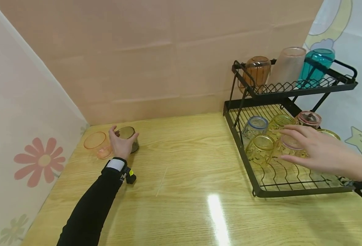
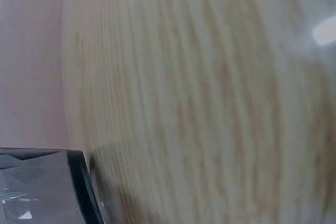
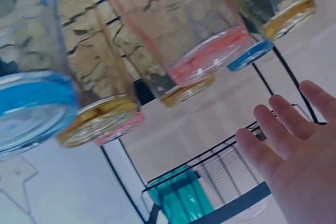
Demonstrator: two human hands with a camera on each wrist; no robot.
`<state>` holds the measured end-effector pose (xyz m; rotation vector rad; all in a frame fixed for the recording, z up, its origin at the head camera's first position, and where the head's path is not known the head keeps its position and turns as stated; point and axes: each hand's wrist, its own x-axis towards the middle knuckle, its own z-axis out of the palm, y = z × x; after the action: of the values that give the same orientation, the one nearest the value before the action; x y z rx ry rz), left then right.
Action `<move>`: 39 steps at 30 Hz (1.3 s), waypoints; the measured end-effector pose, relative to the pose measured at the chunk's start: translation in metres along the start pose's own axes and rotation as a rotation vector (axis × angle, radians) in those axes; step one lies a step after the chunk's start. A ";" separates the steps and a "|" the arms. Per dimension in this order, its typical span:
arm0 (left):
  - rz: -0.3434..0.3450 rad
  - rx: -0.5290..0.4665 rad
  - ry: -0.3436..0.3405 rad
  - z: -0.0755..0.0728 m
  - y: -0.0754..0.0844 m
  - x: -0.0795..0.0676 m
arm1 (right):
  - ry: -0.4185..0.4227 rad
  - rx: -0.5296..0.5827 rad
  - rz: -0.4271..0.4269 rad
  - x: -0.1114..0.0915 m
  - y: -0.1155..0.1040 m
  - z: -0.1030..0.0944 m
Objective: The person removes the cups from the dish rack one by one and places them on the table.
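Observation:
At the table's far left, my left hand (image 1: 120,145) spans a smoky brown glass (image 1: 127,132), its thumb on the right side and fingers on the left. That glass stands upright; its dark rim (image 2: 84,187) shows at the lower left of the left wrist view, where no fingers appear. Just left of the hand stands an orange-tinted glass (image 1: 96,143). My right hand (image 1: 316,148) hovers by the upturned glasses on the rack's lower tier, its fingers extended and holding nothing. Nearest it is a pink-ringed glass (image 1: 290,145), partly hidden by the fingers.
A black two-tier rack (image 1: 257,194) stands on the right. Its lower tier also holds a blue-ringed glass (image 1: 256,128) and yellow-ringed glasses (image 1: 260,147). Above stand a brown glass (image 1: 256,73), a tall pale pink glass (image 1: 288,66) and a teal glass (image 1: 316,66). A wall rises behind.

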<state>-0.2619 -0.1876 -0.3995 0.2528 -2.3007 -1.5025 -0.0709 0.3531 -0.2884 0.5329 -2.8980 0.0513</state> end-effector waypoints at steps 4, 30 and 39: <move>0.006 0.037 0.016 -0.002 -0.002 -0.001 | 0.008 0.003 0.031 -0.004 0.007 0.002; 0.469 0.801 -0.299 -0.041 0.046 0.011 | 0.041 -0.095 0.356 -0.058 0.057 0.033; 0.375 0.750 -0.460 -0.037 0.072 -0.001 | 0.081 -0.056 0.420 -0.065 0.061 0.037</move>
<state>-0.2417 -0.1884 -0.3211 -0.3585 -2.9756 -0.5009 -0.0398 0.4301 -0.3372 -0.0915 -2.8675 0.0494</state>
